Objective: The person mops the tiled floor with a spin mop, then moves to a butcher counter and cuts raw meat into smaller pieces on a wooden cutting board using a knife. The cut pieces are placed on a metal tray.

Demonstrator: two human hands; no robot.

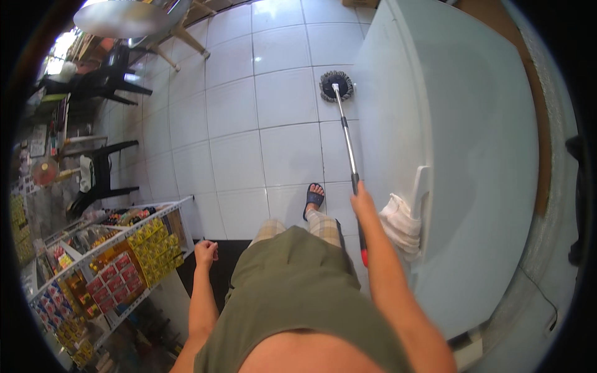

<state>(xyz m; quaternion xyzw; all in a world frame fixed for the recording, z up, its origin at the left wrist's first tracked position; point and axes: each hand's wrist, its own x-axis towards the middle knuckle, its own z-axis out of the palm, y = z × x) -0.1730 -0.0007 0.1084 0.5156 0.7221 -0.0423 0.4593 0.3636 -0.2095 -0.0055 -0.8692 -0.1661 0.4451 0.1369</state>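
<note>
My right hand [362,200] is closed around the dark grip of a mop [349,144]. Its silver pole slants forward and slightly left, and its lower end with a red tip shows beside my forearm. The round, shaggy grey mop head [326,89] rests on the white tiled floor [283,99], close against the side of a pale appliance that looks like a fridge or freezer [479,155]. My left hand [206,253] hangs at my left side with its fingers curled in, and nothing shows in it. It is nearest to a goods rack.
A whitish cloth [400,227] hangs from the appliance's handle [421,183]. The white rack [186,200] with several small packets stands at left. Black chairs [109,81] and a round-topped table [121,20] are farther back. My sandalled foot [314,198] is near the pole.
</note>
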